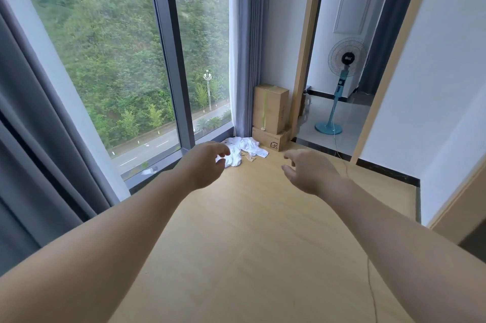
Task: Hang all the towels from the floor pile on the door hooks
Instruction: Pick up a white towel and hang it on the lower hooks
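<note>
- Ahead, both bare arms stretch forward over the pale wooden floor (263,230), with nothing held in either.
- The left hand (203,163) hangs palm down with its fingers (223,150) loosely curled and apart, empty; in this view it overlaps the near edge of the towel pile, but whether it touches the cloth cannot be told.
- The right hand (309,171) is likewise spread, its fingers (289,155) parted and empty, well to the right of the pile.
- The towels (243,150) lie as a crumpled white heap on the floor in the far corner, just beside the window (118,60) and at the foot of the grey curtain (246,60).
- Two stacked cardboard boxes (271,115) stand right of the pile against the wall.
- Beyond the doorway, a blue standing fan (342,81) stands on a tiled floor.
</note>
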Action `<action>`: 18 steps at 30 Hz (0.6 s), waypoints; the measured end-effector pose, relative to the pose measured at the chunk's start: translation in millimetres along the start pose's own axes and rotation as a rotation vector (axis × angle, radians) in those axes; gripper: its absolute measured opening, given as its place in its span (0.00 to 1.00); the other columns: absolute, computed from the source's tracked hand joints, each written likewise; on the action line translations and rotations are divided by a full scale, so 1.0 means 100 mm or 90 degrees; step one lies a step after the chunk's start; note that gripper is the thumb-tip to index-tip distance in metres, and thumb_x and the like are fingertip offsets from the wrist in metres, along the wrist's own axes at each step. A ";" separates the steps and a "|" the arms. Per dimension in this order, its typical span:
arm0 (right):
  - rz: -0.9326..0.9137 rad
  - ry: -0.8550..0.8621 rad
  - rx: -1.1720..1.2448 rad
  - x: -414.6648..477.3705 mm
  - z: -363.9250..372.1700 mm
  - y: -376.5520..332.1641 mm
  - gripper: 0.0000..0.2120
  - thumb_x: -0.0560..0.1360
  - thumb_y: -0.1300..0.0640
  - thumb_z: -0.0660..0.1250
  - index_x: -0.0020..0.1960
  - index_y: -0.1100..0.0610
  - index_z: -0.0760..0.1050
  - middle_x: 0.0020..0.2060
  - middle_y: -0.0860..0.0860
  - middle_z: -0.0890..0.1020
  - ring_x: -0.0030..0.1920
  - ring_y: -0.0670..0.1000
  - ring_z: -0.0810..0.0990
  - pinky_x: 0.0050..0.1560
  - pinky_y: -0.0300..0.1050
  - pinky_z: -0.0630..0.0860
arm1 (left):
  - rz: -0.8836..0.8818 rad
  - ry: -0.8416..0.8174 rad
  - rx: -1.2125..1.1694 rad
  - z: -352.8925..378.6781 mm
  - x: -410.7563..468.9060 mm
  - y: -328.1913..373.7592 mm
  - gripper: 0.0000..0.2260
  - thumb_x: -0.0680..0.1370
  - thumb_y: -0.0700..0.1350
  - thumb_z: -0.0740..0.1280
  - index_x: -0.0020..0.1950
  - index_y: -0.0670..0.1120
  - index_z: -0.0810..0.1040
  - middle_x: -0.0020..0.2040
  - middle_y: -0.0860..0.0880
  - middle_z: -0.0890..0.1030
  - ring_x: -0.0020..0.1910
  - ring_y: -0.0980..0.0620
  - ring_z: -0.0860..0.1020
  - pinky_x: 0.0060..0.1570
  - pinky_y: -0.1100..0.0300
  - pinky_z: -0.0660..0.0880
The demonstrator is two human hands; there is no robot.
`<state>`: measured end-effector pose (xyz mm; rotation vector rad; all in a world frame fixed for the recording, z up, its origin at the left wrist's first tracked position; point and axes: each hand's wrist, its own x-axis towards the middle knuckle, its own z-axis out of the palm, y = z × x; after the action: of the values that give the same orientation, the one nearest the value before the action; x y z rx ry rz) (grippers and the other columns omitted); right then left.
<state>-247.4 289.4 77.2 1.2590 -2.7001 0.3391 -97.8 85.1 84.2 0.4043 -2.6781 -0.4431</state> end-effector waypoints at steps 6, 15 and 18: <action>0.019 -0.047 0.002 0.32 0.20 0.15 0.18 0.79 0.48 0.59 0.66 0.52 0.72 0.56 0.52 0.79 0.54 0.54 0.77 0.52 0.50 0.77 | -0.011 -0.017 0.011 0.25 0.28 -0.25 0.11 0.78 0.41 0.62 0.58 0.47 0.79 0.49 0.52 0.78 0.45 0.53 0.73 0.45 0.62 0.67; 0.038 -0.103 0.001 1.29 0.67 0.03 0.18 0.79 0.48 0.59 0.68 0.51 0.71 0.58 0.52 0.78 0.55 0.53 0.77 0.51 0.48 0.76 | -0.041 -0.057 0.000 0.52 1.01 -1.13 0.12 0.77 0.42 0.62 0.59 0.47 0.79 0.51 0.52 0.78 0.52 0.50 0.77 0.53 0.57 0.73; 0.053 -0.119 0.003 1.68 0.81 -0.08 0.18 0.80 0.48 0.58 0.68 0.52 0.70 0.58 0.52 0.78 0.55 0.54 0.77 0.50 0.46 0.74 | -0.039 -0.082 -0.004 0.57 1.35 -1.43 0.12 0.78 0.42 0.62 0.60 0.48 0.78 0.56 0.52 0.80 0.53 0.51 0.78 0.55 0.56 0.75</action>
<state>-351.6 139.7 38.0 1.2403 -2.9162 0.2471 -209.7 -76.5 28.0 0.4708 -2.7940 -0.5125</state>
